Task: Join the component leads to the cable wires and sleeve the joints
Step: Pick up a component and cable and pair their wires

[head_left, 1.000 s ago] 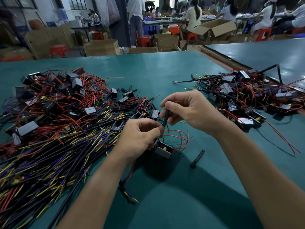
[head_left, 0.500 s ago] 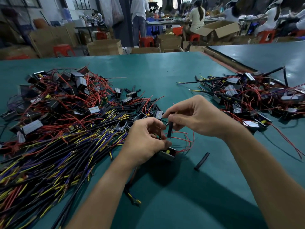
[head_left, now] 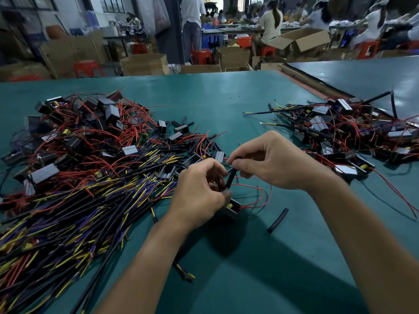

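My right hand (head_left: 269, 164) pinches the top of a short black sleeve (head_left: 230, 177) that stands nearly upright between my hands. My left hand (head_left: 199, 193) pinches the wires at the sleeve's lower end, just above a small black component (head_left: 231, 209) with a silver side and thin red leads (head_left: 256, 196) that loop to the right on the green table (head_left: 226, 105). What exactly my left fingers hold is hidden by the hand. A black cable (head_left: 181, 268) with yellow and blue wire tips runs under my left forearm.
A big pile of black cables with yellow and blue wires and components (head_left: 74, 173) fills the left. Loose black sleeves (head_left: 197, 143) lie beyond my hands. One spare sleeve (head_left: 277, 220) lies to the right. Another pile of assemblies (head_left: 353, 137) sits at far right. People work at tables behind.
My right hand has slid the black sleeve lower, toward my left fingers and the component. Both hands have stayed at the same spot on the table.
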